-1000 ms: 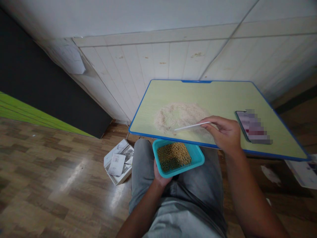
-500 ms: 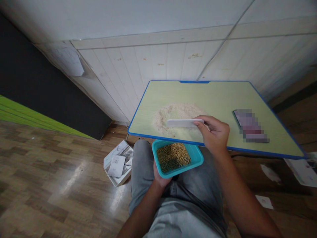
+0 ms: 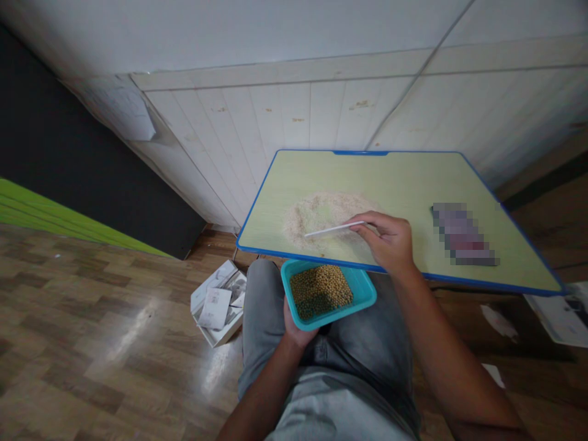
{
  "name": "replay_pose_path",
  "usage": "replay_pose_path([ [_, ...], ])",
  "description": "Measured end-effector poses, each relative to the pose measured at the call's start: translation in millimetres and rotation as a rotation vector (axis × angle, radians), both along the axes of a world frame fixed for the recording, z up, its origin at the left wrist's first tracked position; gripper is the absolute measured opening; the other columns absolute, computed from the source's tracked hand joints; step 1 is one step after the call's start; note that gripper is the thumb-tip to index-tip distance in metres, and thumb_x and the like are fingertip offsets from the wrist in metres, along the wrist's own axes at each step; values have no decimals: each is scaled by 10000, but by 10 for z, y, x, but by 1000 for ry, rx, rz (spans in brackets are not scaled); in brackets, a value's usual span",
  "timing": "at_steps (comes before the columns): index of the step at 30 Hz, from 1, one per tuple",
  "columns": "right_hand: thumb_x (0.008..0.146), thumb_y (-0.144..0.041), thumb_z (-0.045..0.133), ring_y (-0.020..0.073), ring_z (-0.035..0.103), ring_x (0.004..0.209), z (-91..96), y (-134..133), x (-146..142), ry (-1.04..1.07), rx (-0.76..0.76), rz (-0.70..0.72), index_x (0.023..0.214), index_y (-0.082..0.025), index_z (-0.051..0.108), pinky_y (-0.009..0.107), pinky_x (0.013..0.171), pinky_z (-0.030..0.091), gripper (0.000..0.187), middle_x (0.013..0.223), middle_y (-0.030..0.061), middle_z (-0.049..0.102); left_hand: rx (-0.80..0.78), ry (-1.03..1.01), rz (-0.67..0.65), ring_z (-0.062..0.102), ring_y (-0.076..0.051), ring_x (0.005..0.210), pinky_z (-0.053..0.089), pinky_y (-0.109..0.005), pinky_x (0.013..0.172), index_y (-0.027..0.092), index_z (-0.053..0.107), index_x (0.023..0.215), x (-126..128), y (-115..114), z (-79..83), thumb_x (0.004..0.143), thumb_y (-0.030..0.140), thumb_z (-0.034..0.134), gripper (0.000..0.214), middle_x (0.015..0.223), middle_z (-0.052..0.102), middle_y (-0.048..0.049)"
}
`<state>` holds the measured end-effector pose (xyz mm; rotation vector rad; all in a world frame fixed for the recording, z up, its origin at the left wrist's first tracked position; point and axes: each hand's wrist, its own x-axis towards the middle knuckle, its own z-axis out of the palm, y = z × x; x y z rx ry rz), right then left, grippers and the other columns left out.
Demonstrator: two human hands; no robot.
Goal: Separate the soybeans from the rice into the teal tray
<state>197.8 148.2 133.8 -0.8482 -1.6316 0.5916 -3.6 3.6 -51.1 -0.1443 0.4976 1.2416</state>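
Observation:
My right hand (image 3: 386, 242) is closed on a thin white card (image 3: 333, 229), held edge-on just over a spread pile of pale rice (image 3: 321, 214) on the low green table (image 3: 399, 177) with a blue rim. My left hand (image 3: 296, 324) grips from below a teal plastic tray (image 3: 367, 293) filled with yellow and green beans (image 3: 320, 290). The tray sits under the table's near edge, above my lap.
A phone (image 3: 463, 234) lies on the table to the right of my hand. An open white box with papers (image 3: 218, 303) sits on the wooden floor at the left. White panelled wall stands behind the table. Papers (image 3: 558, 315) lie on the floor at the right.
The card in my right hand turned from flat-facing back to edge-on and shifted slightly left over the rice. The tray and my left hand stayed put.

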Motion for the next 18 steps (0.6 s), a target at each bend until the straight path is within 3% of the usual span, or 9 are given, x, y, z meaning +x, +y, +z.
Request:
replay_pose_path([
  [4, 918, -312, 815, 196, 821, 795, 19, 2, 73, -11, -12, 30, 877, -307, 892, 350, 773, 652, 88, 867, -5, 882, 6, -23, -29, 812, -252, 1227, 264, -485, 1426, 313, 934, 963, -25, -21, -121, 1078, 420, 408, 550, 1070, 947, -7],
  [8, 917, -304, 829, 198, 817, 793, 26, -2, 135, -13, -17, 44, 875, -301, 890, 349, 767, 650, 75, 859, 1, 877, 4, -21, -30, 812, -259, 1237, 239, -482, 1430, 341, 941, 968, -51, -38, -208, 1068, 446, 389, 570, 1052, 949, -7],
  [18, 911, -239, 835, 191, 821, 761, 40, -118, 243, -1, 4, 10, 873, -301, 902, 319, 728, 634, 99, 834, -2, 875, -11, -17, -28, 751, -271, 1369, 227, -504, 1435, 314, 938, 1014, -48, -27, -134, 1066, 425, 386, 566, 1107, 944, -29],
])
